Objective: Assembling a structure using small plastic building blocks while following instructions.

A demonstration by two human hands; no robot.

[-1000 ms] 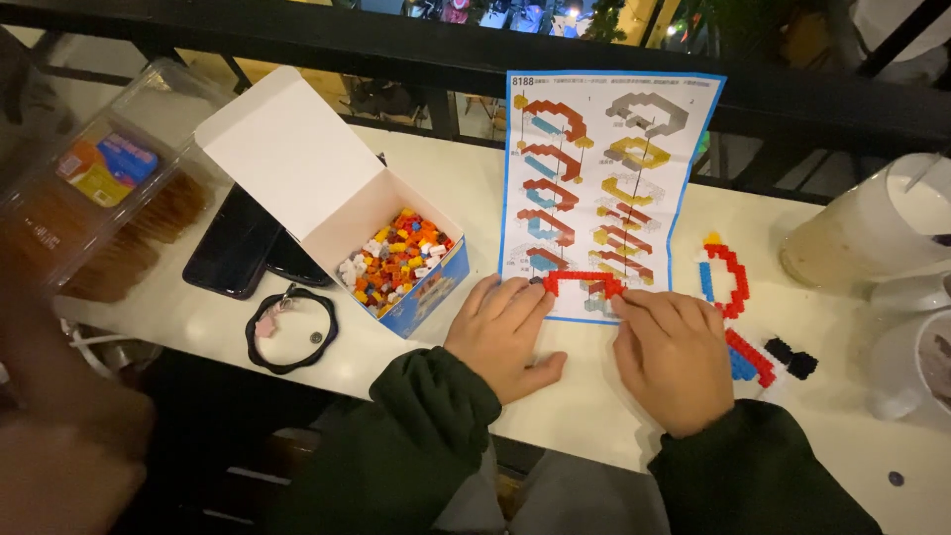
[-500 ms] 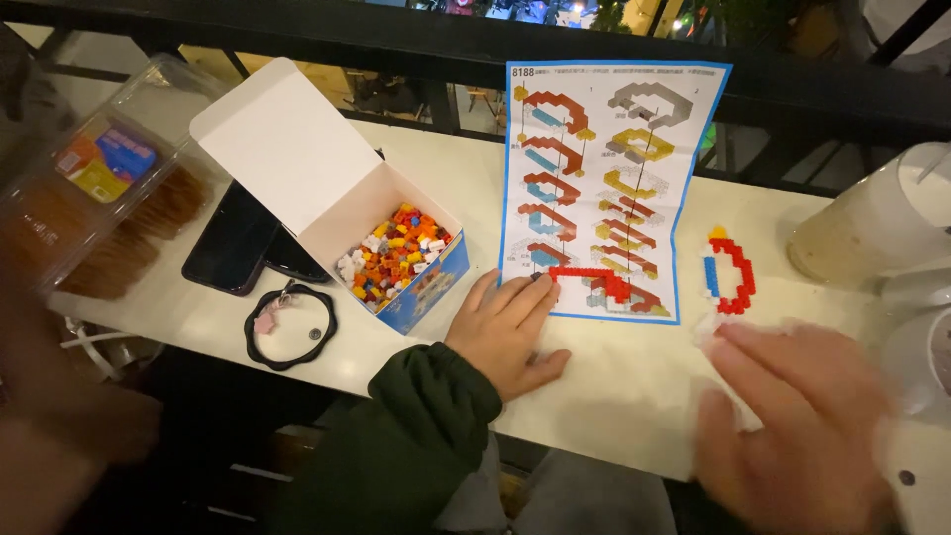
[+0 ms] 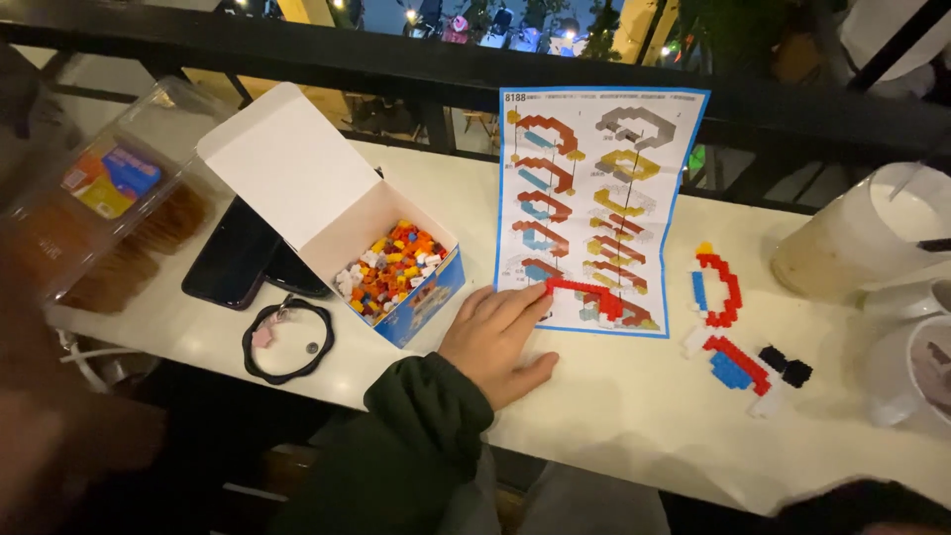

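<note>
1. One long white table runs across the view from 9 o'clock to 3 o'clock, against a dark railing at 12 o'clock.
2. At 12 o'clock from the left hand, a blue-edged instruction sheet lies flat, showing rows of coloured build steps.
3. At 10 o'clock from the hand, an open white box stands with its lid tipped back; its blue-fronted tray holds a heap of small coloured bricks.
4. At the far 9 o'clock edge sits a clear plastic food container; a dark phone lies between it and the box, partly under the box.
5. At 3 o'clock stands a pale lidded cup, with the rims of two white cups just below it.
6. The left hand, in a dark green sleeve, lies palm down on the table, fingers spread and flat, gripping nothing; its fingertips touch the sheet's lower left corner.
7. The right hand is out of view.
8. A thin red brick strip lies on the sheet's bottom edge, its left end right at the fingertips.
9. A black hair tie lies at 9 o'clock from the hand, just below the box.
10. Two small red, blue and white brick pieces rest at 3 o'clock, well apart from the hand.
</note>
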